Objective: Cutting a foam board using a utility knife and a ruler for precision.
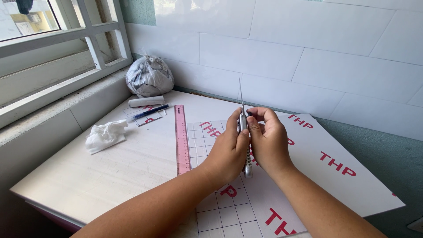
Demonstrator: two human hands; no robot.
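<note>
Utility knife (245, 145) at frame centre, upright, clasped by left hand (229, 152) and right hand (266, 141) — fingers curled shut round metal handle. Light, stiff; thin blade probably brittle — grip handle only.

both hands raised over the white board (352, 185), left hand (229, 152) and right hand (269, 143) closed together around a metal knife (245, 145), thin blade extended upward. pink ruler (181, 139) lying flat along the left edge of the board's pencilled grid. toward the table's (110, 172) far corner: blue pen (150, 112), white tube (145, 102), tied grey bag (149, 76) against the tiled wall. crumpled tissue (105, 135) near the table's left edge, below the window sill.
</note>
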